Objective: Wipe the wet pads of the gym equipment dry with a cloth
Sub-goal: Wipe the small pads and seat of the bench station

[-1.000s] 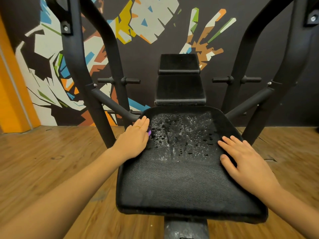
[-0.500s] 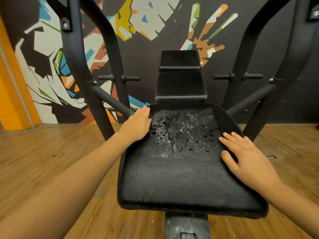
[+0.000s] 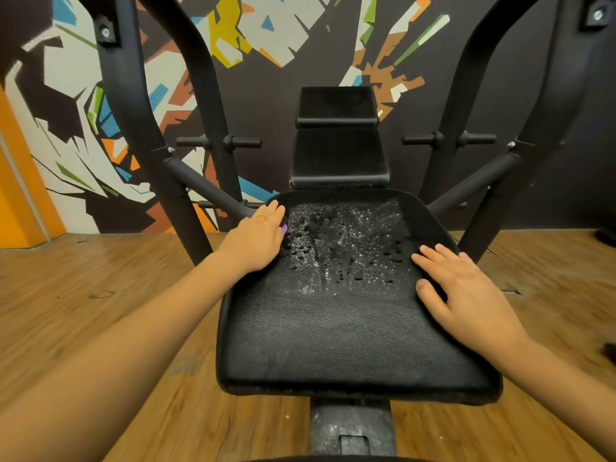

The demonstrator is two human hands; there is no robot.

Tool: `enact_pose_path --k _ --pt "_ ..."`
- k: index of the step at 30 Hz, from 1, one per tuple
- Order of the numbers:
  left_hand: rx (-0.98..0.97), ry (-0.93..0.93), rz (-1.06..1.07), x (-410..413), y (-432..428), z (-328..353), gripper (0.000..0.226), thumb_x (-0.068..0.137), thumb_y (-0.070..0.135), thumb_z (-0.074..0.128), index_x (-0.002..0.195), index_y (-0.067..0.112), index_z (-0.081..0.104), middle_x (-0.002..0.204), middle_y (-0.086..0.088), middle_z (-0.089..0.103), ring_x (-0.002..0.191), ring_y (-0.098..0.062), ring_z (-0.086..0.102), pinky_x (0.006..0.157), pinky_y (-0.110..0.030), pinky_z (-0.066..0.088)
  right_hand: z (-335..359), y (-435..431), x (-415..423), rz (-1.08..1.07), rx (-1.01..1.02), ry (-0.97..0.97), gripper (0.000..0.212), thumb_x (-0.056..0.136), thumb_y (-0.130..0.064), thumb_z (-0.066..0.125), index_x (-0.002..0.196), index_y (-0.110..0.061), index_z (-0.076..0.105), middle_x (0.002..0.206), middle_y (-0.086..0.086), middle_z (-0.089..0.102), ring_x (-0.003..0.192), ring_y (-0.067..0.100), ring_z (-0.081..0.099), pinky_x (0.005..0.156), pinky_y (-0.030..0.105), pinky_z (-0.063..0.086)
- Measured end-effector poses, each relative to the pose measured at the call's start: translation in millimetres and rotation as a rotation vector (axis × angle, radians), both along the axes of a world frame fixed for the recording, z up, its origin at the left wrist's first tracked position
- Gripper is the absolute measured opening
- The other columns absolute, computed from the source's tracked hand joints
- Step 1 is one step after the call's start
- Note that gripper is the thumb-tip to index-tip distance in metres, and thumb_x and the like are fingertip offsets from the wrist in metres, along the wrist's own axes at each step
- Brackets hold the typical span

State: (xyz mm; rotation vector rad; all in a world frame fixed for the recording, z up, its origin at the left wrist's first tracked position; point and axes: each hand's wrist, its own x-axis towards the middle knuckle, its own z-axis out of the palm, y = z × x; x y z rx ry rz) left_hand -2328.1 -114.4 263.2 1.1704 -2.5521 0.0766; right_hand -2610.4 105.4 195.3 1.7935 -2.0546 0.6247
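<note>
The black seat pad point(image 3: 336, 331) of the gym machine lies in front of me, and its far half is covered in water drops point(image 3: 343, 241). My left hand point(image 3: 256, 241) rests flat on the pad's far left edge, fingers straight. A small purple bit point(image 3: 285, 229) shows at its thumb side; I cannot tell what it is. My right hand point(image 3: 463, 295) lies flat on the right side of the pad, fingers spread. The black back pad point(image 3: 338, 155) stands upright behind the seat. No cloth is plainly in view.
Black frame tubes point(image 3: 126, 111) rise on both sides of the seat, with short pegs point(image 3: 218, 141) sticking out. The seat post point(image 3: 351, 425) stands below the front edge. Wooden floor point(image 3: 83, 295) surrounds the machine, and a painted wall point(image 3: 266, 45) is close behind it.
My left hand has slid a little farther toward the pad's back left corner. My right hand has stayed almost in place. The view has shifted slightly.
</note>
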Motion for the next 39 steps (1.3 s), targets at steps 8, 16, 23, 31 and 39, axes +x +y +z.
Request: enact_pose_path --k 8,16,23,31,39 --pt "-0.103 0.043 0.081 45 86 -54 0.056 0.108 0.033 0.030 0.159 0.010 0.023 0.167 -0.008 0.022 0.153 -0.024 0.021 0.120 -0.042 0.027 1 0 1 0.010 -0.004 -0.009 0.069 0.095 -0.057 0.023 0.150 -0.025 0.048 0.158 -0.005 0.041 0.151 0.014 0.027 0.124 0.038 0.015" --pt "-0.119 0.062 0.110 32 46 -39 0.054 0.109 0.028 0.034 0.158 0.006 0.026 0.165 -0.012 0.024 0.152 -0.028 0.021 0.116 -0.044 0.030 0 1 2 0.012 -0.011 0.009 0.068 0.096 -0.054 0.023 0.148 -0.021 0.050 0.156 -0.002 0.044 0.150 0.018 0.030 0.123 0.038 0.015" --pt "-0.151 0.025 0.083 55 105 -74 0.061 0.106 0.041 0.015 0.160 0.013 0.024 0.167 -0.004 0.020 0.154 -0.022 0.022 0.120 -0.037 0.023 0 0 0 0.009 -0.007 0.022 0.066 0.096 -0.053 0.024 0.149 -0.021 0.050 0.156 -0.001 0.044 0.149 0.019 0.031 0.123 0.041 0.018" --pt "-0.036 0.061 0.084 39 60 -44 0.057 0.110 0.034 0.027 0.162 0.014 0.015 0.170 -0.004 0.009 0.156 -0.020 0.008 0.124 -0.041 0.019 2 1 2 -0.005 0.006 0.035 0.068 0.096 -0.055 0.021 0.149 -0.022 0.049 0.156 -0.002 0.044 0.149 0.018 0.031 0.123 0.040 0.018" --pt "-0.108 0.027 0.028 53 109 -74 0.068 0.103 0.047 0.008 0.161 0.014 0.017 0.169 -0.003 0.013 0.155 -0.021 0.016 0.122 -0.034 0.016 2 0 2 0.000 0.005 0.037 0.067 0.096 -0.054 0.022 0.149 -0.023 0.049 0.156 -0.003 0.044 0.149 0.018 0.031 0.122 0.038 0.016"
